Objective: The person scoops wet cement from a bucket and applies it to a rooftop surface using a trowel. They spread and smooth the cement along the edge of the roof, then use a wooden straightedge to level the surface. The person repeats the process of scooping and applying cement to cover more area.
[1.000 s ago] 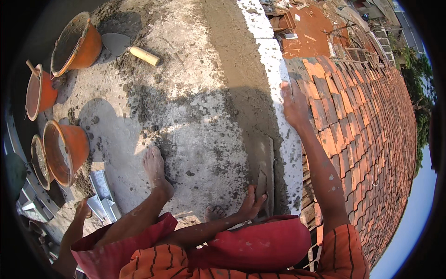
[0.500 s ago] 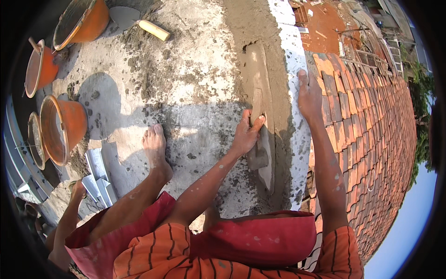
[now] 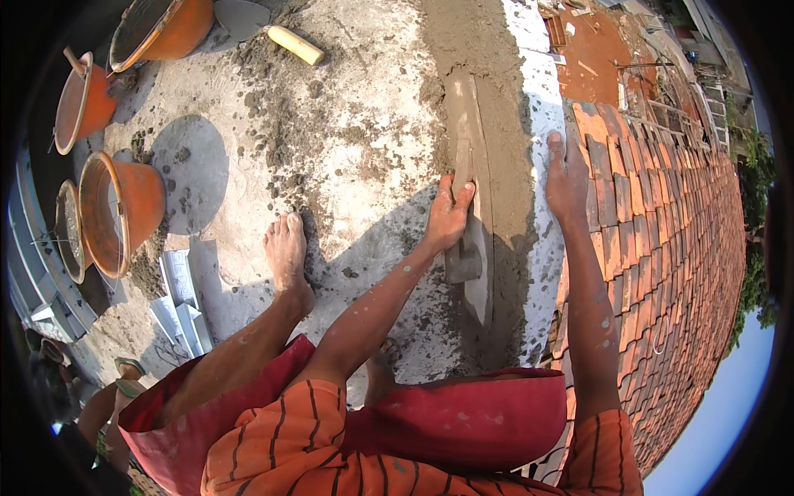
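Note:
My left hand (image 3: 450,218) is closed round the handle of a long plasterer's float (image 3: 470,112). The float lies lengthwise on a strip of wet grey mortar (image 3: 509,140), its blade smeared with the same mix. Along the mortar's right side runs a white, spattered ledge (image 3: 542,87). My right hand (image 3: 567,182) rests at this ledge's outer edge, fingers stretched forward and holding nothing. To the left, on the rough slab (image 3: 364,157), lies a trowel with a pale wooden handle (image 3: 295,45); its grey blade points away to the left.
Several orange buckets (image 3: 141,207) stand at the left, beside white moulded pieces (image 3: 184,302). My bare foot (image 3: 286,252) is on the slab. Beyond the ledge, a tiled roof (image 3: 645,223) slopes down at the right. Another person's leg (image 3: 103,409) shows at lower left.
The view has shifted slightly, moving the surroundings rightward. My left hand and the float have slid a little away from me. The ragged gap at the float's far tip looks smaller. The other person's foot has moved.

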`<state>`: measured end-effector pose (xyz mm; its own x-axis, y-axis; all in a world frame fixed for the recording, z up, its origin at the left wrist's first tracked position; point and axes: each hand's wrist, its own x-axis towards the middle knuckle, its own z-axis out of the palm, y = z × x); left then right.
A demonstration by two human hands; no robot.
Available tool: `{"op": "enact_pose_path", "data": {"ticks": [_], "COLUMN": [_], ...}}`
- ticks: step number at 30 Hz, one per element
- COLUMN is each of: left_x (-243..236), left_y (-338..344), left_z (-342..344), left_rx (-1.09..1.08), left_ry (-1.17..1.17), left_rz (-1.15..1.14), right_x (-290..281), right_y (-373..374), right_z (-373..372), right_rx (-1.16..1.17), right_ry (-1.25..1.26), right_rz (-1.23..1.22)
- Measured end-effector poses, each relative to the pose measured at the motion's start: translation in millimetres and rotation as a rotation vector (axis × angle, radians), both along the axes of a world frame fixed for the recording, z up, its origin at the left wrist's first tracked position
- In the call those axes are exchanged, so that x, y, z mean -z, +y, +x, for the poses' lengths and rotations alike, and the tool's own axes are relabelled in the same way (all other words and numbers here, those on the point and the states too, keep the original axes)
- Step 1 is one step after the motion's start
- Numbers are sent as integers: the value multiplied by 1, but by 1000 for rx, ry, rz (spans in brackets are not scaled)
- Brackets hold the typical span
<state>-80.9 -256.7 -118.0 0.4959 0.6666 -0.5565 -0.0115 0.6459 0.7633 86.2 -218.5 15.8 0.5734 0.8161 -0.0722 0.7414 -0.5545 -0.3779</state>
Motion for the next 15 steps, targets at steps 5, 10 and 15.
{"op": "enact_pose_path", "data": {"ticks": [5, 10, 15], "left_x": [-4, 0, 19], "left_y": [-76, -186, 12], "left_z": [-14, -22, 1], "left_rx": [49, 21, 3], "left_ry": [-27, 35, -35], "left_rz": [-80, 38, 7], "right_x": [19, 8, 7], "right_y": [-7, -3, -4], "right_z": [14, 12, 10], "right_rx": [-10, 1, -24], "right_ry": [-86, -60, 22], "right_rz": [23, -26, -17]}}
